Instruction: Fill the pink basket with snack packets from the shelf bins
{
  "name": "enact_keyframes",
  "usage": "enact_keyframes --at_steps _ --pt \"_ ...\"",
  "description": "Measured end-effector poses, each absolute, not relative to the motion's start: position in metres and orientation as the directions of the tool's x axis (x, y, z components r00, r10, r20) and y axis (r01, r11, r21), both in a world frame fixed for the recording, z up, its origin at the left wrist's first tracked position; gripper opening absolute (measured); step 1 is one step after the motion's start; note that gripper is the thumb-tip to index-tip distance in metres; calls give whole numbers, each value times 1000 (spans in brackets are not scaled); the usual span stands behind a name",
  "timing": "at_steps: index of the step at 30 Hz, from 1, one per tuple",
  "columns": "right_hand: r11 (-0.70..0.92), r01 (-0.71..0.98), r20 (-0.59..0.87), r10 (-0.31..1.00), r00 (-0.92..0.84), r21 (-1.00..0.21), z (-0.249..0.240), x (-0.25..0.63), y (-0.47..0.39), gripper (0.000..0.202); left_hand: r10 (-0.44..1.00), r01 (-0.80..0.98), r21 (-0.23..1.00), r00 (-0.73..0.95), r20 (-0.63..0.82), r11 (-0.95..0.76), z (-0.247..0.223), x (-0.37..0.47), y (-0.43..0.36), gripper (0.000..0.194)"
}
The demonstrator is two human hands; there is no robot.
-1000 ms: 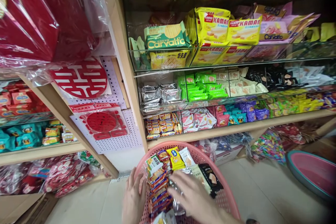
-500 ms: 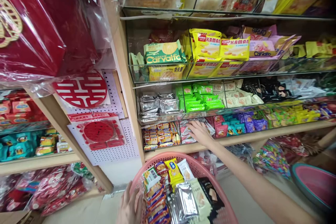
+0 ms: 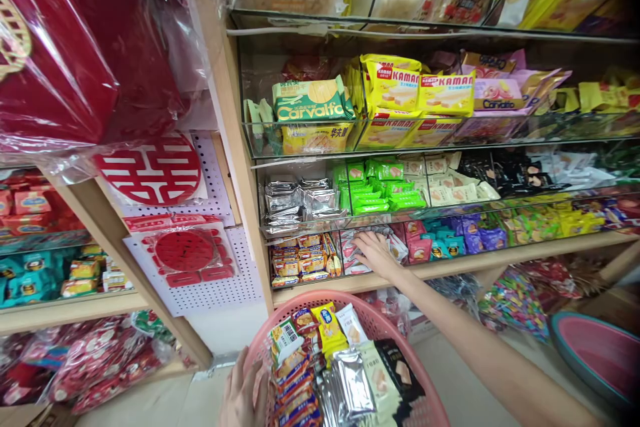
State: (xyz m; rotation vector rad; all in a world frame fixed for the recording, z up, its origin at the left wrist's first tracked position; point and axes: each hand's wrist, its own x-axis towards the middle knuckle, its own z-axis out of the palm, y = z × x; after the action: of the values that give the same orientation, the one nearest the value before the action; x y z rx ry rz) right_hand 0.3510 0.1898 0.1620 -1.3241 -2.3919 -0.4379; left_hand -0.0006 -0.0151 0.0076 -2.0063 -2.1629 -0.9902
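Observation:
My left hand [image 3: 243, 392] grips the left rim of a pink plastic basket [image 3: 434, 380], its fingers curled at the edge. Inside the basket are silver-foil packets [image 3: 351, 383], orange-and-blue wrapped snacks [image 3: 299, 390], a yellow packet [image 3: 329, 330], a cream packet [image 3: 380, 380], a black packet [image 3: 401, 368] and a green-and-white packet [image 3: 286, 339]. On the lowest shelf, my right hand [image 3: 374, 253] lies over white-and-pink snack packets [image 3: 354, 260] in a compartment. Its fingers are stretched out, touching the packets, with the fingertips partly lost among them.
Glass-fronted shelves [image 3: 320, 225] hold sorted snacks, with orange packets [image 3: 305, 259] left of my right hand and red packets [image 3: 418, 241] right of it. A wooden post [image 3: 240, 167] stands at left. A large red wrapped box [image 3: 55, 47] hangs close. A pink basin [image 3: 595, 353] sits right.
My right hand has shifted slightly among the white-and-pink packets, its fingers reaching a little lower. My left hand stays at the basket rim. The view has moved very slightly.

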Motion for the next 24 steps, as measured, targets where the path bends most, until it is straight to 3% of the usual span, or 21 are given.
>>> enact_keyframes --at_steps 10,15,20,24 --pt "587 782 386 685 -617 209 167 362 196 24 896 892 452 -189 401 -14 16 5 -18 38" --pt "599 779 397 679 -618 186 175 370 191 20 908 887 462 -196 371 3 26 11 -22 36" --pt "636 768 503 642 -579 71 183 381 165 22 915 888 460 -191 356 6 37 17 -27 34" --pt "697 702 548 648 -528 -149 191 372 121 22 912 897 443 -192 362 13 42 20 -28 34"
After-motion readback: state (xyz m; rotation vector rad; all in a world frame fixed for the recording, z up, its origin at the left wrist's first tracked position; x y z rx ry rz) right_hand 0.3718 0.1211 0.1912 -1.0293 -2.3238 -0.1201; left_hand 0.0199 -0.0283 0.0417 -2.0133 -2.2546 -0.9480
